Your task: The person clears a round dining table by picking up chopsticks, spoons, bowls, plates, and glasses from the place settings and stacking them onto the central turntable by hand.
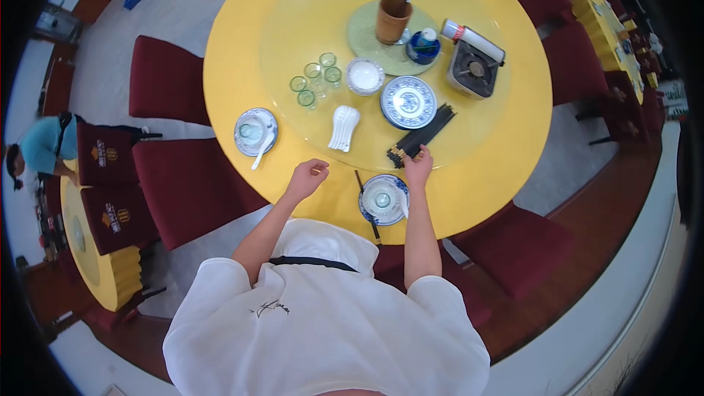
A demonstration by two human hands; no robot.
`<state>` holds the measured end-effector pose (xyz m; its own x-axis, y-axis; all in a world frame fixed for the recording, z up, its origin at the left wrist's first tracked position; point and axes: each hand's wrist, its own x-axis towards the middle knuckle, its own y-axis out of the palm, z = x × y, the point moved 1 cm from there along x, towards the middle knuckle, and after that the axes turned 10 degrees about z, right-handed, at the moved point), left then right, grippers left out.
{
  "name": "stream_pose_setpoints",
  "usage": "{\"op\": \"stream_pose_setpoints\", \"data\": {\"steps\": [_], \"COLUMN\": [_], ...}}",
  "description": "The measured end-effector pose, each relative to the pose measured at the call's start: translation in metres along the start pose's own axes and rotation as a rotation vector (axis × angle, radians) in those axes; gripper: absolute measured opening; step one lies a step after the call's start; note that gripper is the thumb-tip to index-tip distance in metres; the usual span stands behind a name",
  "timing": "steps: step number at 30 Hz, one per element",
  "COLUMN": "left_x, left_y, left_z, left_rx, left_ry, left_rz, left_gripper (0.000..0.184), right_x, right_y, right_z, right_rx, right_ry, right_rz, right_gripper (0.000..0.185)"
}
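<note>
My right hand (419, 166) is at the near end of a bundle of black chopsticks (427, 132), its fingers pressed together on their gold-marked ends. My left hand (310, 176) hovers over the yellow table (235, 44) near its front edge, fingers curled, with what they hold, if anything, too small to tell. Between my hands stands a place setting (384, 199) of plate, bowl and glass, a white spoon at its right and black chopsticks (375, 227) at its left. White spoons (343, 128) lie stacked on the glass turntable, beside piled plates (408, 102) and bowls (364, 75).
Green-rimmed glasses (314, 81), a brown pot (393, 19) and a portable stove (475, 68) stand on the turntable. Another setting (256, 132) is at the left. Red chairs (169, 81) surround the table. A person in blue (48, 145) bends over another table at far left.
</note>
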<state>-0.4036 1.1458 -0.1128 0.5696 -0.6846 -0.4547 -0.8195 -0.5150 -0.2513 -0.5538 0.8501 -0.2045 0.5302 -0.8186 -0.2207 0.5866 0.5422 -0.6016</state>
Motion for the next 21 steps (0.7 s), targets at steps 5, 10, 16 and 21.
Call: {"op": "stream_pose_setpoints", "data": {"steps": [5,10,16,21], "left_x": [-0.040,-0.064,-0.071,-0.040], "left_y": [-0.035,-0.076,-0.163,-0.215], "left_z": [0.031,0.059,0.097,0.082], "left_rx": [-0.242,-0.275,-0.701,-0.351], "left_ry": [-0.174,-0.232,-0.254,-0.157], "left_rz": [-0.081,-0.247,-0.552,-0.535], "left_gripper": [0.028,0.028,0.029,0.045], "right_x": [-0.009,-0.027,-0.077,-0.123], "right_y": [-0.009,-0.018,0.039,0.133], "right_z": [0.009,0.038,0.126,0.193], "right_rx": [0.021,0.067,0.219,0.237], "right_ry": [0.033,-0.092,-0.295,-0.275], "right_rz": [0.012,-0.120,0.056,0.390], "right_gripper": [0.053,0.035,0.016,0.014]}}
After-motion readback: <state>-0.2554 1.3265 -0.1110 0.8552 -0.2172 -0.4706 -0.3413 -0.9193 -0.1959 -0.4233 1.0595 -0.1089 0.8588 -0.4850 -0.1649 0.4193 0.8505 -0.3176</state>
